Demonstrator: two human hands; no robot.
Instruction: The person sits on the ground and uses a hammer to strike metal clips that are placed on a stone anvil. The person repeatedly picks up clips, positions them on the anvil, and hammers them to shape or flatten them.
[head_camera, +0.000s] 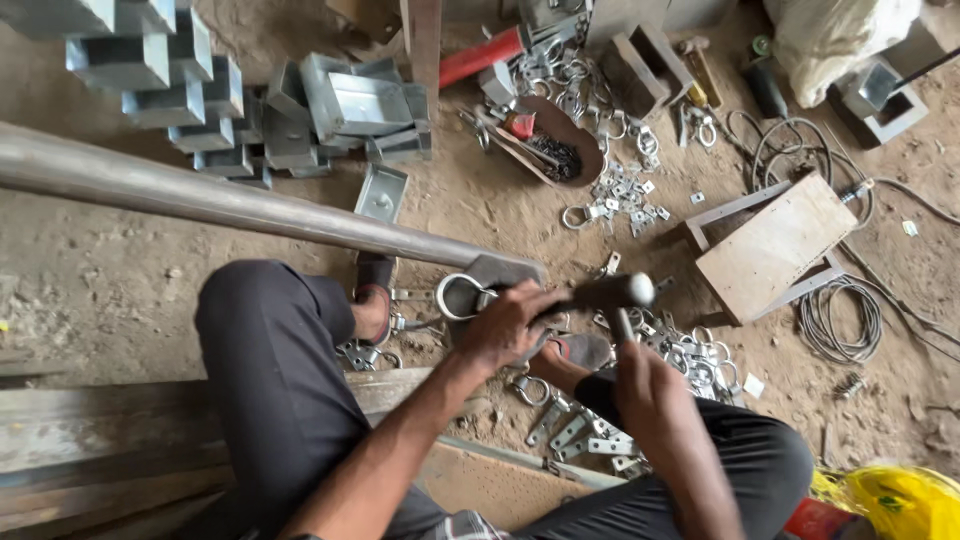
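Left hand (505, 325) wrapped round bent grey metal clamp ring (458, 297), pinning it vs. end of long grey steel pipe (230, 203). Ring just left of that grip, loop open toward the sandalled foot (372, 300). Right hand (645, 385) closed on handle of steel-headed hammer (612, 293); head blurred, just right of left-hand knuckles, handle slanting back toward body. Left hand nearer the ring; hammer head close beside it, contact not clear. Pipe runs upper-left to centre. No surface: sandy dirt floor (480, 215), strewn w/ small galvanised brackets (625, 195), stacked grey metal boxes (190, 90), wooden board (775, 245), coiled cable (838, 320). Cramped.
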